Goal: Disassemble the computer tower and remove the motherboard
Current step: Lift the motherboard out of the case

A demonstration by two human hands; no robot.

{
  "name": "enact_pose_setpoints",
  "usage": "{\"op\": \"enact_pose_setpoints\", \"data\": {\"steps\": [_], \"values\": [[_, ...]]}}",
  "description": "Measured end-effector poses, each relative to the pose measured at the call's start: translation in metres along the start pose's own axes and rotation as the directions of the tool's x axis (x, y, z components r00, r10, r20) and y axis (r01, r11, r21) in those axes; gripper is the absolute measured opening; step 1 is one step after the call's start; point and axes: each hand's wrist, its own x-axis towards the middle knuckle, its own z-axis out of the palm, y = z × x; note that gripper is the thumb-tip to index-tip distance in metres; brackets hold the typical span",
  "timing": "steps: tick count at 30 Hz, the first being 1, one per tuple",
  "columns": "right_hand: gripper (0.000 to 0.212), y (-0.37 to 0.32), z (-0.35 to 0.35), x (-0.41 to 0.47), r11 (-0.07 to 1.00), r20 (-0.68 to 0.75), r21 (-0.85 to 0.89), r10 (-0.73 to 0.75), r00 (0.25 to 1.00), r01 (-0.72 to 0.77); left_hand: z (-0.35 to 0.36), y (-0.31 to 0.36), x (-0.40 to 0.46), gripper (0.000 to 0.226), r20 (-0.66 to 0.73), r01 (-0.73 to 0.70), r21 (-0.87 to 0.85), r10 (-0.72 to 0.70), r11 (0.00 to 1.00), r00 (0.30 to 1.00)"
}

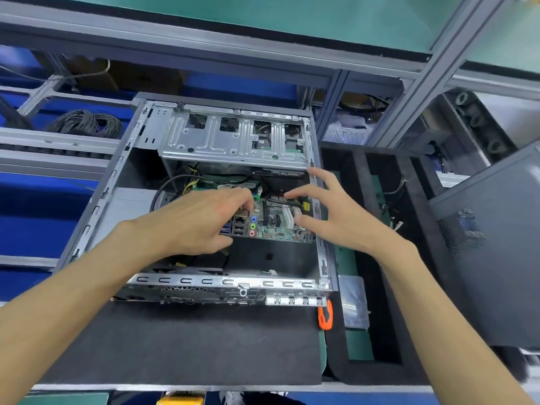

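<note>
The computer tower (96, 200) lies open on its side on a black foam mat. Inside, the green motherboard (277, 229) is tilted, its port block with blue, green and pink jacks facing me. My left hand (198, 226) grips the board's left part at the port block, fingers curled over its top and thumb underneath. My right hand (330, 211) hovers over the board's right side with fingers spread, fingertips near the white slots and a black cable (287, 202). I cannot tell whether they touch the board. A silver drive cage (233, 141) spans the far end of the case.
A black foam tray (362, 176) with slots stands to the right of the case. The grey side panel (491, 244) leans at far right. An orange-handled tool (325, 315) and a silver drive (353, 302) lie by the case's near right corner. A coil of cables (87, 124) sits at back left.
</note>
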Motion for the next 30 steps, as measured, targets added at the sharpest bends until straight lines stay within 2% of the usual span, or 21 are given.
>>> {"op": "enact_pose_setpoints", "data": {"steps": [7, 13, 16, 19, 22, 25, 30], "values": [[0.033, 0.012, 0.026, 0.008, 0.998, -0.234, 0.038, -0.032, 0.972, 0.042, 0.0, 0.0, 0.003, 0.069, -0.02, -0.146, 0.207, 0.154, 0.967, 0.988], [0.035, 0.009, 0.04, 0.01, 0.988, -0.465, 0.134, -0.004, 0.885, 0.075, -0.007, -0.009, 0.011, 0.085, -0.071, -0.196, 0.285, 0.225, 0.938, 0.972], [0.036, 0.009, 0.039, 0.008, 0.984, -0.459, 0.161, 0.009, 0.888, 0.074, -0.004, -0.013, 0.012, 0.082, -0.082, -0.177, 0.306, 0.211, 0.936, 0.974], [0.032, 0.007, 0.037, 0.006, 0.99, -0.395, 0.129, 0.007, 0.919, 0.048, 0.002, -0.014, 0.013, 0.075, -0.073, -0.141, 0.307, 0.171, 0.941, 0.982], [0.019, 0.006, 0.034, 0.011, 0.996, -0.357, -0.083, 0.003, 0.934, -0.035, 0.004, -0.013, 0.012, 0.07, -0.083, -0.129, 0.315, 0.163, 0.94, 0.983], [0.021, 0.0, 0.025, 0.024, 0.936, -0.335, -0.329, 0.008, 0.942, -0.125, 0.003, -0.012, 0.012, 0.067, -0.107, -0.114, 0.309, 0.154, 0.944, 0.982], [0.017, -0.014, 0.017, 0.051, 0.889, -0.263, -0.446, -0.015, 0.965, -0.107, 0.006, -0.011, 0.012, 0.064, -0.127, -0.087, 0.274, 0.126, 0.958, 0.984]]}}
